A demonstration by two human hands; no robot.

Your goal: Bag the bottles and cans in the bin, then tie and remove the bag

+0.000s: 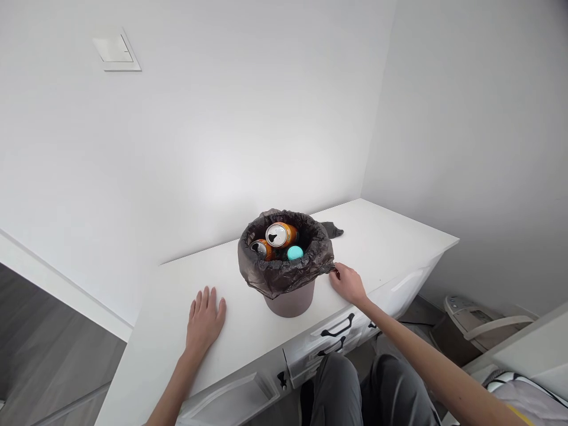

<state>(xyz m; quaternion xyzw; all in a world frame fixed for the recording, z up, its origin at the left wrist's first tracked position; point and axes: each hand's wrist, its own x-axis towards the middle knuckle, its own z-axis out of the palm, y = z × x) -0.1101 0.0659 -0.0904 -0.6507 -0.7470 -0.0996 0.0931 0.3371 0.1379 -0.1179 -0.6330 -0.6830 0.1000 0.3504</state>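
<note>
A brownish trash bin (pixel 289 303) stands upright on the white cabinet top, lined with a black garbage bag (pixel 284 278) folded over its rim. Inside lie two orange drink cans, one (pixel 284 235) above the other can (pixel 261 249), both with opened tops facing me. Beside them shows a turquoise round lid (pixel 295 253); what it belongs to is hidden. My right hand (pixel 348 283) pinches the bag's edge at the right side of the bin. My left hand (pixel 206 319) rests flat on the cabinet top, fingers stretched out, apart from the bin.
The white cabinet (pixel 381 231) has drawers with black handles (pixel 338 326) along its front. Behind the bin, a bit of black plastic (pixel 332 229) lies on the top. Walls close off the back and right. A beige lidded appliance or container (pixel 470 331) sits on the floor at right.
</note>
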